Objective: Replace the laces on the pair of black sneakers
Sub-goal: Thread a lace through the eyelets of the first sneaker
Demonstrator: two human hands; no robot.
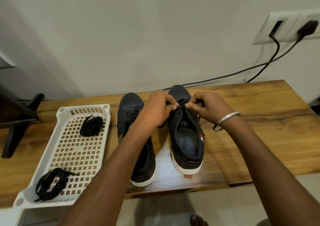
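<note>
Pinching lace (181, 105) (black), both hands, right sneaker (186, 135).

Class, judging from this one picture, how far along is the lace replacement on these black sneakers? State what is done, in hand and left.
Done: nothing visibly finished; the left black white-soled sneaker is laced. In hand: the left hand and right hand pinch the black lace on the right black sneaker. Left: two black lace bundles, far and near, lie untouched in the white perforated plastic tray on the wooden table.
</note>
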